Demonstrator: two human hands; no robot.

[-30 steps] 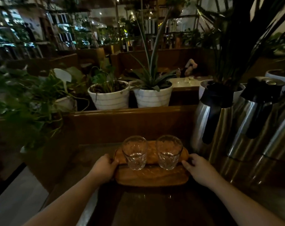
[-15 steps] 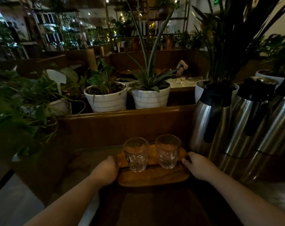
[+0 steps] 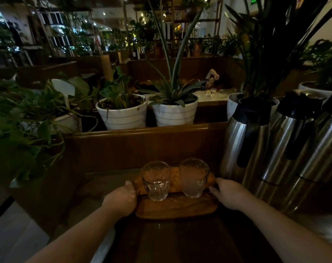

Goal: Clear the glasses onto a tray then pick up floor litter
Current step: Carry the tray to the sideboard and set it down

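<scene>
Two clear patterned glasses stand upright side by side on a small wooden tray (image 3: 175, 208): the left glass (image 3: 155, 180) and the right glass (image 3: 194, 177). The tray sits low over a dark counter. My left hand (image 3: 121, 199) grips the tray's left end. My right hand (image 3: 228, 193) holds its right end, fingers curled at the rim. Both forearms reach in from the bottom of the view.
Three steel thermos jugs (image 3: 245, 141) stand close to the tray's right. A wooden partition (image 3: 142, 143) rises just behind it, topped by white plant pots (image 3: 122, 115). Leafy plants (image 3: 23, 130) crowd the left. A pale floor strip (image 3: 13, 238) shows at bottom left.
The view has tilted slightly; the tray and both hands sit a little lower in the frame. Both hands keep their hold on the tray ends.
</scene>
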